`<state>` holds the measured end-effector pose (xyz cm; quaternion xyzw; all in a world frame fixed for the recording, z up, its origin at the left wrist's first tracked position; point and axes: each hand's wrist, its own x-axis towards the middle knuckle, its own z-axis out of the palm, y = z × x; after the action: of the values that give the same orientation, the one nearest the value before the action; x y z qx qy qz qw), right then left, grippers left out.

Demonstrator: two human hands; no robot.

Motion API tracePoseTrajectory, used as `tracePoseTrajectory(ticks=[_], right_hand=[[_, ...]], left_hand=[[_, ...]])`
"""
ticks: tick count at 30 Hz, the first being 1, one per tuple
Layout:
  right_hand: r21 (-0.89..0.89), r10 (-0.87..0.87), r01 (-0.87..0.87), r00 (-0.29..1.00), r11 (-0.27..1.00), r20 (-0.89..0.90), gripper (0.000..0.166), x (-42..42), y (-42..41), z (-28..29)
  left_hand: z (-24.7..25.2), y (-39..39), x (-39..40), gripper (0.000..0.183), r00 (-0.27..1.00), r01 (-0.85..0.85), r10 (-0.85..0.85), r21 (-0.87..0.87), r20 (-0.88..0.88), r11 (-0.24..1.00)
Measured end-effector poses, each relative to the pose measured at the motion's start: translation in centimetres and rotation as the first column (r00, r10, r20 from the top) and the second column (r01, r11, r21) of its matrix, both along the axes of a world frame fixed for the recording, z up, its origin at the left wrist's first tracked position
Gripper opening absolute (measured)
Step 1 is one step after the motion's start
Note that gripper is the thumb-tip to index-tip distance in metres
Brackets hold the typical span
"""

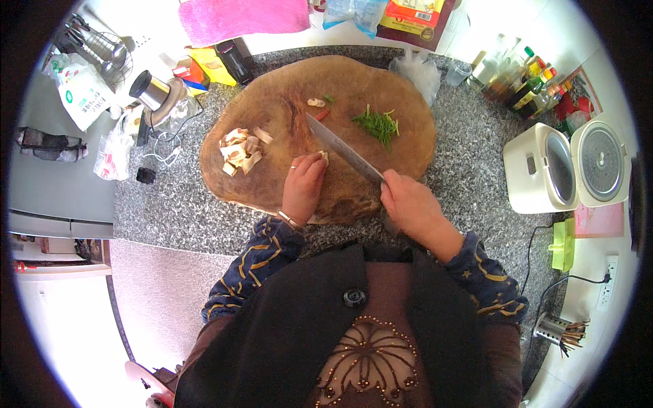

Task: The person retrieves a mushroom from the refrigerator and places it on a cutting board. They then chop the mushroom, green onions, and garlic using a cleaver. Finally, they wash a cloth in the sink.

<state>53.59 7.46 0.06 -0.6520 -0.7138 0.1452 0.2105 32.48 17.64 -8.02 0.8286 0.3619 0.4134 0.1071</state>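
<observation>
My right hand (409, 205) grips a wide-bladed kitchen knife (347, 150), its blade slanting up and left over a wooden chopping board (326, 71). My left hand (304, 186) rests on the board's near part, its fingertips on a small pale piece of food (324, 155), mostly hidden. Left on the board lies a pile of pale, brown-edged chopped pieces (240, 151). To the right is a heap of sliced green vegetable (378, 125). Near the knife tip are a red strip (322, 113), pale slices (316, 102) and a green bit (329, 98).
A clear plastic bag (417, 74) touches the board's far right edge. Sauce bottles (535, 89) and an open rice cooker (541, 168) stand right. A small blender (163, 102) with its cable is left, near a yellow packet (214, 66). A chopstick holder (553, 328) sits lower right.
</observation>
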Motion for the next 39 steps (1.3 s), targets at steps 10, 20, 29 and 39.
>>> tracePoseTrajectory(ticks=[10, 20, 29, 39], right_hand=[[0.05, 0.142, -0.166, 0.936, 0.985, 0.321, 0.005, 0.1, 0.7, 1.7], [-0.074, 0.197, -0.184, 0.942, 0.98, 0.27, 0.006, -0.7, 2.6, 1.2], [-0.058, 0.156, -0.145, 0.942, 0.988, 0.296, 0.007, -0.2, 1.9, 2.0], [-0.102, 0.215, -0.193, 0.933, 0.976, 0.289, 0.008, -0.7, 1.9, 1.9]], left_hand=[[0.2, 0.0, -0.1, 0.019, 0.999, -0.01, 0.008, -0.059, -0.035, 0.998], [-0.7, 0.3, -0.4, 0.018, 0.998, -0.019, 0.016, -0.059, -0.055, 0.998], [-0.3, 0.2, -0.3, 0.012, 1.0, -0.021, 0.022, -0.016, 0.011, 1.0], [-0.7, 0.4, -0.3, 0.014, 0.999, 0.01, -0.009, -0.034, 0.031, 0.999]])
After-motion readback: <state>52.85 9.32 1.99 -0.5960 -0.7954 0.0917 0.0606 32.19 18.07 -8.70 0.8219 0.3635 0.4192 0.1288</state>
